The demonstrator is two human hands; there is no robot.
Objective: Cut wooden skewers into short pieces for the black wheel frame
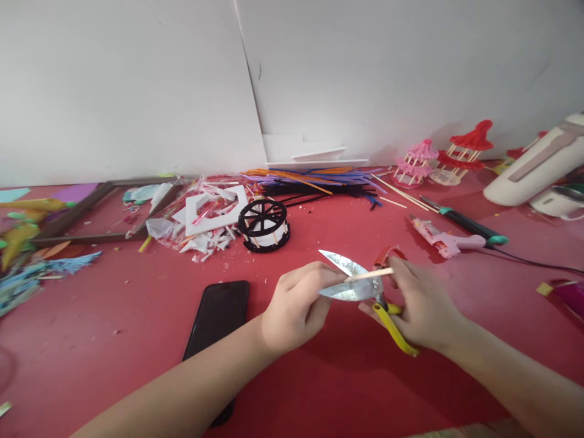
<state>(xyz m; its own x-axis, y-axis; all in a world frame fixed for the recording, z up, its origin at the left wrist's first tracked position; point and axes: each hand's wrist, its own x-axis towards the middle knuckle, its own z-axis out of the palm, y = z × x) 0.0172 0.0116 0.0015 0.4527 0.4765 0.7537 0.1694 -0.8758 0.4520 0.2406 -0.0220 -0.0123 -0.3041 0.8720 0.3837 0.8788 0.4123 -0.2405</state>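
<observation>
My right hand [417, 298] grips a pair of scissors [353, 289] by its handles, one yellow and one red. The blades stand apart and point left. Between them lies a thin wooden stick [371, 275], its right end sticking out past the pivot. My left hand [301, 301] pinches the stick's other end, with the fingers close to the blade tips. Behind my left hand stands a small round black frame [263, 225], with a spoked top ring on short wooden posts. A black phone [221, 313] lies flat beside my left forearm.
Fuzzy craft stems [314, 179] lie along the wall. White scraps and plastic [201, 222] are heaped at back left. Right of them are a pink glue gun [449, 240], a soldering-iron-like tool [469, 225] with a cord, pink [417, 161] and red [468, 152] models, and a white tumbler [533, 161].
</observation>
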